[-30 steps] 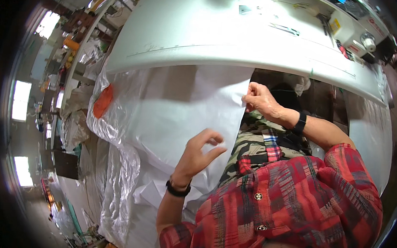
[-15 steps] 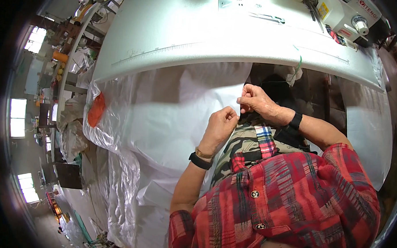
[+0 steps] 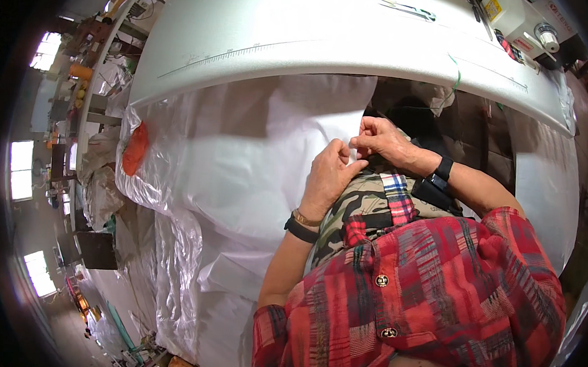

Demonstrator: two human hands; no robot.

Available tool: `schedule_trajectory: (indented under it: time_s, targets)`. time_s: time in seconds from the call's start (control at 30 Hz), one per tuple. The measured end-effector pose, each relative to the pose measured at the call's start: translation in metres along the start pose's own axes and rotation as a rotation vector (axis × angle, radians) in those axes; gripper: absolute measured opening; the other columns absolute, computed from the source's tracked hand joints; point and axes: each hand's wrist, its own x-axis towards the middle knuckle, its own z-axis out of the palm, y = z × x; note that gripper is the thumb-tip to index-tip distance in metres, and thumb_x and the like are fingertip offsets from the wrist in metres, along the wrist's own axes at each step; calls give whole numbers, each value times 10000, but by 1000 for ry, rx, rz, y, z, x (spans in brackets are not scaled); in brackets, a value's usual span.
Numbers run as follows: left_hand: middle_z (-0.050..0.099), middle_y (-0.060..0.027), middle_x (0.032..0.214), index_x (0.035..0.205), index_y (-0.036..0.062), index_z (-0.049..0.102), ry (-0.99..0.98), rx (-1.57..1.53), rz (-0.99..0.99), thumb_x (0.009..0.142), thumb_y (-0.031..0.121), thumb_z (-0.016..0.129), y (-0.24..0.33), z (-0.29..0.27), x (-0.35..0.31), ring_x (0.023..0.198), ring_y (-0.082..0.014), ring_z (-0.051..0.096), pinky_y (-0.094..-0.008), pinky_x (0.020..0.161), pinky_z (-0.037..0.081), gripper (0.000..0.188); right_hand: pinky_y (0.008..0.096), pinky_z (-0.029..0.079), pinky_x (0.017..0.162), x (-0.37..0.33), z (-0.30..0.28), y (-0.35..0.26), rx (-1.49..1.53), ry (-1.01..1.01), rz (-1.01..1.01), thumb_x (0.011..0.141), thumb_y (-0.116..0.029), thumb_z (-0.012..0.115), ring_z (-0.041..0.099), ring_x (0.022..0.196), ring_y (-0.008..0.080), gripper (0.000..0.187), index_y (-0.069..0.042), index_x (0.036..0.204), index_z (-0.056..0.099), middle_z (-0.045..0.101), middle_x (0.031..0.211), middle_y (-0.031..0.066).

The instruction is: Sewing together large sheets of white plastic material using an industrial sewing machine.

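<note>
A large white sheet (image 3: 242, 175) drapes from under the white table edge down over my lap and leftward. My left hand (image 3: 326, 178) is closed at the sheet's right edge, fingertips bent onto it and thumb reaching toward my other hand. Just right of it, my right hand (image 3: 391, 147) pinches the same edge between thumb and forefinger, the other fingers curled. The fingertips of both hands nearly meet. What lies right between them is too small to make out. Below the hands is camouflage-patterned cloth (image 3: 352, 202) on my lap, with a plaid strip (image 3: 396, 194) across it.
Ahead is the white sewing table (image 3: 280, 58) with a printed ruler scale. On it lie thread snips (image 3: 410, 10) and a green thread (image 3: 457, 72). A sewing machine (image 3: 517, 23) stands far right. Shiny clear plastic (image 3: 179, 264) hangs left, near an orange patch (image 3: 135, 149).
My left hand has shifted slightly up along the edge, and its thumb now stretches toward my right hand. The right hand stays pinched at nearly the same spot. The view has shifted slightly.
</note>
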Motion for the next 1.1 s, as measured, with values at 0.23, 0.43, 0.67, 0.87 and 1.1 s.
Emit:
schedule_trajectory:
  time_s: [0.23,0.43,0.67,0.87,1.1]
  targets:
    - [530,15,629,851,-3,601,-75,-102,-132,881,117,660,-11,-1,1,566,-57,469,-229,517,398,137,206,424,525,1,1,2,29,-20,-9,879,-146,693,543,613,60,191,-16,890,553,574,718,-1]
    - [570,31,685,839,28,612,-143,-393,-341,915,113,620,-20,-5,1,593,-23,510,-174,513,414,114,202,392,533,2,1,8,37,-110,-30,881,-131,689,508,621,50,176,-20,866,552,578,728,-1]
    - [580,9,793,959,7,580,-48,-432,-277,838,42,703,-18,-5,3,662,-55,555,-192,612,465,176,206,484,675,3,-2,11,-39,-163,9,892,-122,673,582,737,48,122,-37,920,589,630,803,-2]
    - [601,-10,800,991,6,571,-86,-454,-324,821,15,715,-13,-10,4,683,-64,584,-198,618,477,223,232,523,732,2,0,8,-12,-171,1,901,-106,646,610,774,67,102,-26,927,588,637,827,6]
    - [651,-27,753,974,-2,592,-94,-446,-321,864,56,683,-14,-9,5,678,-68,589,-196,622,476,154,257,559,728,2,3,10,59,-160,-21,901,-82,631,644,763,105,120,11,893,556,637,810,49]
